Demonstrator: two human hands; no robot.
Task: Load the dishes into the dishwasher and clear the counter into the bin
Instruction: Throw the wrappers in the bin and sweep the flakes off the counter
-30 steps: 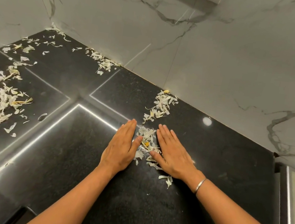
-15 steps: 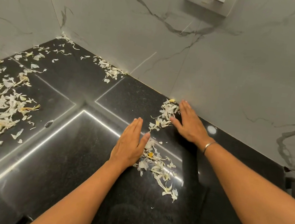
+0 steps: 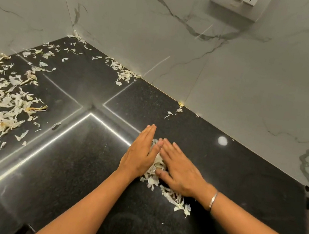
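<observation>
Pale vegetable peels lie scattered over the black stone counter [image 3: 77,165]. A small heap of peels [image 3: 153,172] sits squeezed between my two hands near the middle of the view. My left hand [image 3: 140,154] stands on its edge left of the heap, fingers straight. With straight fingers, my right hand [image 3: 179,168] lies flat against the heap's right side and partly covers it. More peels [image 3: 177,202] trail out under my right wrist. A few bits [image 3: 178,109] lie by the wall.
A large spread of peels [image 3: 5,106] covers the counter's left part, and a smaller cluster [image 3: 125,73] lies along the back wall. Marble walls meet at a corner [image 3: 72,33]. A socket plate [image 3: 239,3] sits high on the right wall.
My right hand swept back from the wall toward my left hand, dragging the peels there into one heap between both palms. The left hand stayed roughly in place.
</observation>
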